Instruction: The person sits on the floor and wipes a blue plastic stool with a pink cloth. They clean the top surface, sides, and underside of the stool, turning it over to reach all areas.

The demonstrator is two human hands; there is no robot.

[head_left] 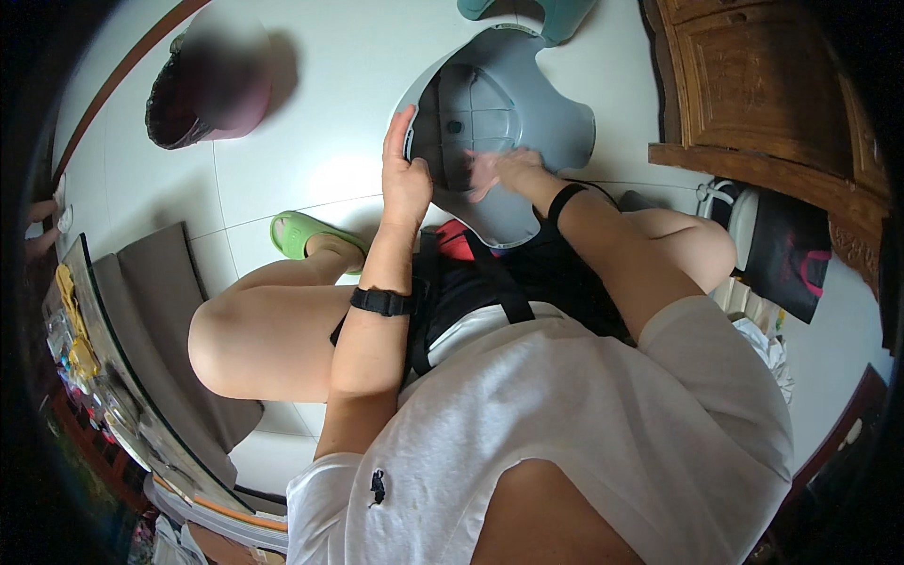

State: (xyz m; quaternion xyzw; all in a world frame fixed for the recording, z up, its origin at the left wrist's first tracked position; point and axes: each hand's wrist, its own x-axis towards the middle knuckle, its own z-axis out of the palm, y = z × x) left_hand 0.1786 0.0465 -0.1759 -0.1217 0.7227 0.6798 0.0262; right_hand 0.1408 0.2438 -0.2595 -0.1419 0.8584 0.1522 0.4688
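Note:
A hollow grey plastic stool (556,122) is tipped in front of my lap, its ribbed underside turned towards me and its edge cut in broad curves. My left hand (407,179) grips its left rim, fingers along the edge and thumb towards the inside. Over the stool's opening is my right hand (516,171), smeared by motion. A pinkish blur lies at its fingertips; whether that is the fingers or a cloth, I cannot tell.
Beyond the stool stands a similar teal plastic piece (565,14). A pink bin (247,118) with a dark liner is at the far left. A carved wooden cabinet (744,94) rises at the right, with a black bag (786,259) below. A glass-edged table (141,377) stands left.

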